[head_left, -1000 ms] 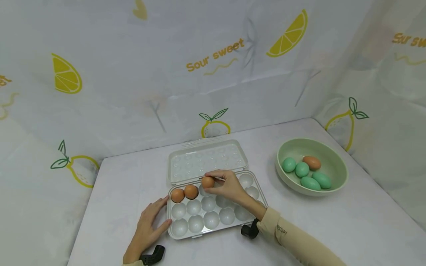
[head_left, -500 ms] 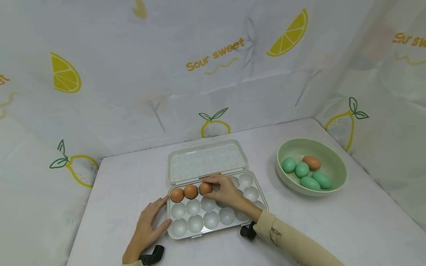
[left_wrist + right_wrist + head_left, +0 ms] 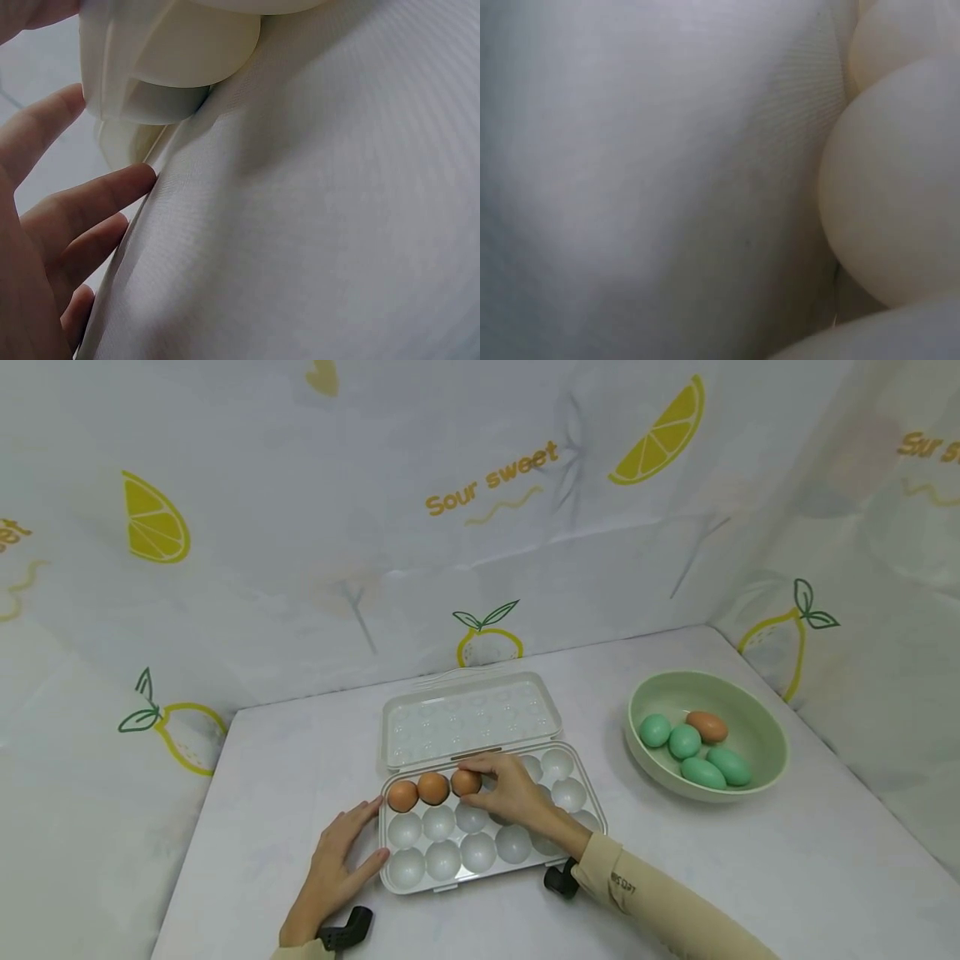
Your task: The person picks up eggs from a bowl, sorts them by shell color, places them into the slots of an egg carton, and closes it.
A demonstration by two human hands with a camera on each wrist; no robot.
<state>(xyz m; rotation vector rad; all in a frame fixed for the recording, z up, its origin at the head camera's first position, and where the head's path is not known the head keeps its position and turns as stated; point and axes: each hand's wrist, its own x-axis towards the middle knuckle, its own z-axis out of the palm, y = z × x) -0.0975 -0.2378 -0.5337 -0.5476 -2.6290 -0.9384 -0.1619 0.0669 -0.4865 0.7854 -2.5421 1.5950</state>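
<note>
You are looking at a brightly, evenly lit head view: soft diffuse light is falling from above, leaving only faint shadows beside the bowl [image 3: 765,768] and under the egg tray [image 3: 581,785]. No glare is showing. The wide lens is bending the backdrop [image 3: 480,485] toward the edges. Focus is holding sharp across the table [image 3: 750,860]. Both wrist views are sitting too close: they are dimmer, greyish and soft, with the tray's underside blurring out, and only the fabric weave is resolving.

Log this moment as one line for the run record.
right hand pinches third brown egg in tray back row | left hand rests on tray's left edge | bowl: four green eggs, one brown
</note>
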